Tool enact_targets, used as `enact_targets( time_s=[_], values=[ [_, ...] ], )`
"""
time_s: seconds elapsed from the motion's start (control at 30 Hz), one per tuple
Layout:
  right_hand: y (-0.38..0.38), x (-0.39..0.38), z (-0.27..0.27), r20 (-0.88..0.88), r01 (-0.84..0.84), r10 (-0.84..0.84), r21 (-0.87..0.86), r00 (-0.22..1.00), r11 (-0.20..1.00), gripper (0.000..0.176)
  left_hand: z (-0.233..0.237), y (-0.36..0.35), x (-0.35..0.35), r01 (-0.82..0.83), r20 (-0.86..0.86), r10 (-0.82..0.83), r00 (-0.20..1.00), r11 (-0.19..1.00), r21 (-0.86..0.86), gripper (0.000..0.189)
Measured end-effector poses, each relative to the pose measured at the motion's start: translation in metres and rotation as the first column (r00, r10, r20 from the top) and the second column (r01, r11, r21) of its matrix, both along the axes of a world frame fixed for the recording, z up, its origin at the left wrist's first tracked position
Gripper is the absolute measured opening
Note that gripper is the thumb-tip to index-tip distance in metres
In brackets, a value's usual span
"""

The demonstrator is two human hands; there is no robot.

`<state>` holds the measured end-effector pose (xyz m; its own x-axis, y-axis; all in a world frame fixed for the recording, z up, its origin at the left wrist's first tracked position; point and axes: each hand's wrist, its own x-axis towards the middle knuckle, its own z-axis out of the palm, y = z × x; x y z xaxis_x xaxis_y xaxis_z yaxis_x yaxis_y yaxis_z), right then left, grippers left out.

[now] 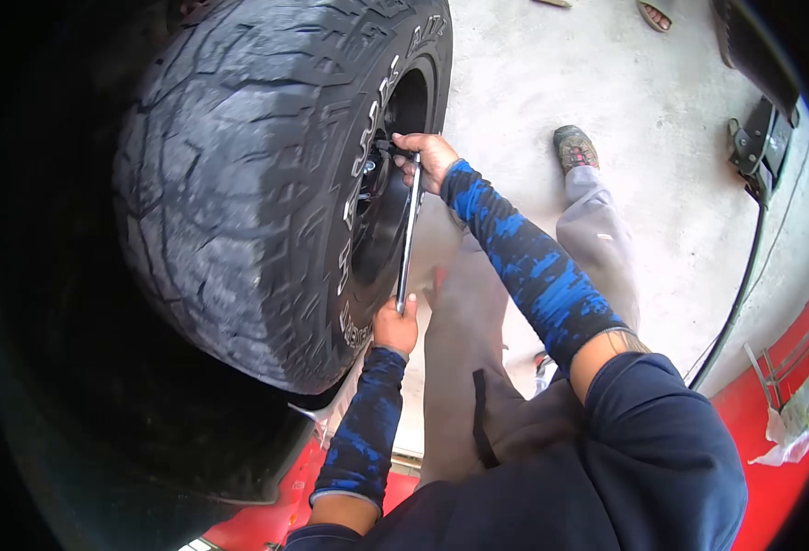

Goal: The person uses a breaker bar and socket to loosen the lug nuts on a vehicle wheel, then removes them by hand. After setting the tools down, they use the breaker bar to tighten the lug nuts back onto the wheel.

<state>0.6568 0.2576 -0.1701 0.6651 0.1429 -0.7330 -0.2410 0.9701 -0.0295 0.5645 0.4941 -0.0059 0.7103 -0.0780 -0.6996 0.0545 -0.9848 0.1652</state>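
Observation:
My left hand (pixel 395 327) is closed round the lower end of a long chrome socket wrench (pixel 408 241). My right hand (pixel 429 160) grips the wrench's head, its fingers around the dark socket end (pixel 386 147) that points into the wheel. The tool runs along the outer face of a large off-road tyre (pixel 212 184) with raised white lettering. Inside the dark rim (pixel 412 99), a shiny lug nut (pixel 369 166) shows near the hub. Whether the socket sits on a nut is hidden.
The tyre fills the left side, with a dark wheel well around it. My shoe (pixel 576 147) stands on the pale concrete floor (pixel 515 83). On the right are a black metal device (pixel 761 151) with a hose (pixel 742 285) and a plastic bag (pixel 799 415) on a red surface.

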Motion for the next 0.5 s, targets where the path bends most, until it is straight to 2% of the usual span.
enact_targets(
  time_s=[0.03, 0.07, 0.13, 0.27, 0.3, 0.33, 0.4, 0.43, 0.47, 0.5],
  values=[
    [0.001, 0.004, 0.005, -0.107, 0.009, -0.003, 0.06, 0.994, 0.998, 0.014, -0.001, 0.002, 0.002, -0.009, -0.025, 0.009, 1.0, 1.0, -0.022, 0.039],
    [0.002, 0.008, 0.01, -0.109, 0.009, -0.004, 0.044, 0.994, 0.999, 0.014, -0.001, 0.004, 0.002, -0.019, -0.052, 0.017, 0.999, 0.999, -0.041, 0.039],
    [0.005, 0.012, 0.017, -0.214, -0.064, 0.04, -0.103, 0.976, 0.993, 0.017, 0.0, 0.004, 0.002, 0.004, -0.043, -0.007, 0.999, 0.999, -0.053, 0.039],
    [0.018, 0.016, 0.015, -0.342, -0.104, -0.019, -0.339, 0.94, 0.935, 0.019, -0.037, 0.019, -0.008, 0.014, 0.048, -0.011, 0.999, 0.997, -0.069, 0.036],
    [0.021, 0.014, 0.013, -0.295, -0.04, -0.053, -0.303, 0.954, 0.952, 0.019, -0.052, 0.022, -0.009, 0.024, 0.068, -0.017, 0.998, 0.994, -0.107, 0.035],
    [0.032, 0.01, 0.015, -0.292, -0.053, -0.036, -0.291, 0.956, 0.955, 0.019, -0.057, 0.034, -0.016, 0.025, 0.083, -0.015, 0.996, 0.993, -0.118, 0.034],
    [0.026, 0.01, 0.013, -0.205, -0.018, -0.073, -0.412, 0.976, 0.911, 0.018, -0.08, 0.041, -0.018, -0.039, 0.064, 0.047, 0.997, 0.992, -0.12, 0.033],
    [0.025, 0.009, 0.012, -0.174, -0.024, -0.05, -0.397, 0.983, 0.917, 0.018, -0.099, 0.043, -0.02, -0.089, 0.028, 0.093, 0.995, 0.988, -0.124, 0.032],
    [0.028, 0.005, 0.007, -0.12, -0.034, -0.023, -0.455, 0.993, 0.89, 0.02, -0.125, 0.048, -0.03, -0.082, 0.019, 0.085, 0.996, 0.988, -0.128, 0.032],
    [0.028, 0.0, 0.001, -0.106, -0.12, 0.068, -0.628, 0.992, 0.769, 0.024, -0.164, 0.048, -0.038, -0.066, 0.141, 0.107, 0.984, 0.961, -0.267, 0.035]
  ],
)
